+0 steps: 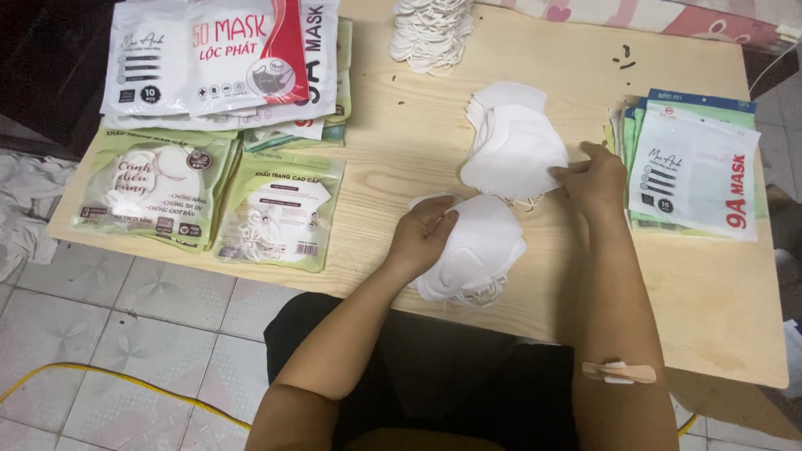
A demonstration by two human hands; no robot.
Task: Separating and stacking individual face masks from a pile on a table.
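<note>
Two small stacks of white folded face masks lie in the middle of a light wooden table [585, 75]. My left hand [424, 236] rests on the nearer stack [484, 250], fingers curled over its left edge. My right hand [595, 178] pinches the right edge of the farther stack [511, 146]. Elastic ear loops stick out from under both stacks.
A tall pile of white masks [430, 29] stands at the table's far edge. Filled green mask packets [280, 213] and white packets [225, 58] cover the left side. Empty white and green packets [693, 167] are stacked on the right. Tiled floor and a yellow cable [100, 376] lie below left.
</note>
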